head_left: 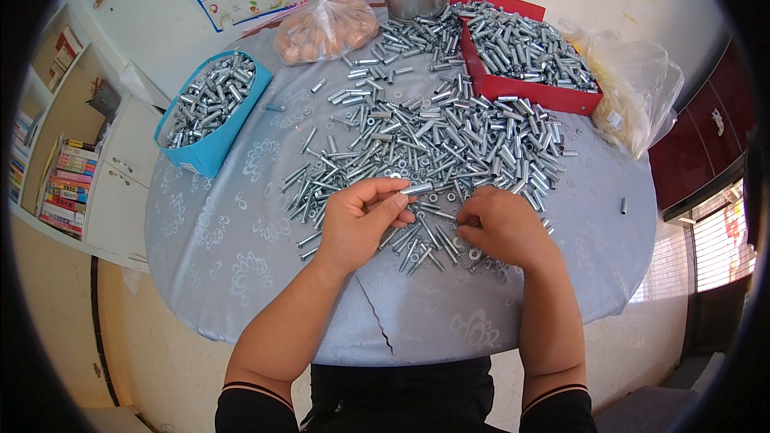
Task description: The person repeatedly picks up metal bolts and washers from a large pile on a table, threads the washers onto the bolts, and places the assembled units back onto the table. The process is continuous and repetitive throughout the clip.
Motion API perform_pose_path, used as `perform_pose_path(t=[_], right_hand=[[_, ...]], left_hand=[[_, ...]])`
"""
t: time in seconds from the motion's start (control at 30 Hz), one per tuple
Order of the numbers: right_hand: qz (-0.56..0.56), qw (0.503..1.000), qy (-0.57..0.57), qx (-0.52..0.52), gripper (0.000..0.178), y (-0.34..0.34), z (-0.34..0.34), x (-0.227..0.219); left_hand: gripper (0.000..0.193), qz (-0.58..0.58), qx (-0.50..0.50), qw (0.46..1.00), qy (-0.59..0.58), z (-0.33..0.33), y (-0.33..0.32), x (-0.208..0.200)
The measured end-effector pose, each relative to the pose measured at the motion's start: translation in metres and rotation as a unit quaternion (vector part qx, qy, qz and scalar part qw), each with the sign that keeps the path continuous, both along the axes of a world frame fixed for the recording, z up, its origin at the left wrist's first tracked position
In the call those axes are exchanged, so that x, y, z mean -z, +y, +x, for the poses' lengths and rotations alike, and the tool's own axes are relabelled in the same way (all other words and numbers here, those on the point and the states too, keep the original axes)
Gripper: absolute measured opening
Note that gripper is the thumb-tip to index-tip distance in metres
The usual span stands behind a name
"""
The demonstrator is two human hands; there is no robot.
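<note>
On this wide surface (200,273), the red box (537,96) at far right brims with bolts (529,44); the blue box (215,156), left, is heaped too. Right hand (472,223) curled, contents hidden; left hand (395,202), just beside it, pinches a metal tube (417,189), long axis left-to-right, its free end toward the right hand's side.

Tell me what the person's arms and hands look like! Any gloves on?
No gloves: the left hand and right hand are both bare. The left sleeve and right sleeve are short and black, each with a thin pale stripe near its edge. Below the sleeves, both forearms are bare, and I see no watch or bracelet.
</note>
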State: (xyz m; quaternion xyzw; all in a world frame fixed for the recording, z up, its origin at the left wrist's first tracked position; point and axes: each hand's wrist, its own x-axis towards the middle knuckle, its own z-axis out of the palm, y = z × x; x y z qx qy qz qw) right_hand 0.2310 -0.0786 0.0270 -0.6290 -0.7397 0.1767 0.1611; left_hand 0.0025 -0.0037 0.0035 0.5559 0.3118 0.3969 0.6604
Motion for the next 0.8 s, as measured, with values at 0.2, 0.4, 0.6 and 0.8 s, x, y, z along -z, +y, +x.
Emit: perform_pose_path(t=[0.2, 0.4, 0.6, 0.8], right_hand=[[0.007, 0.999, 0.026, -0.023, 0.009, 0.0, -0.003, -0.002], [0.011, 0.975, 0.212, 0.064, 0.007, 0.002, -0.01, -0.01], [-0.022, 0.876, 0.47, 0.11, 0.006, 0.01, -0.011, -0.001], [-0.06, 0.852, 0.515, 0.078, 0.008, 0.013, -0.012, 0.003]], left_hand=[[0.023, 0.008, 0.0, 1.0, 0.002, 0.0, 0.001, 0.001], [0.023, -0.002, 0.001, 1.0, 0.011, 0.0, 0.0, -0.002], [0.023, 0.002, 0.022, 1.0, 0.017, 0.0, -0.001, -0.002], [0.023, 0.0, 0.039, 0.999, 0.015, -0.001, 0.0, 0.001]])
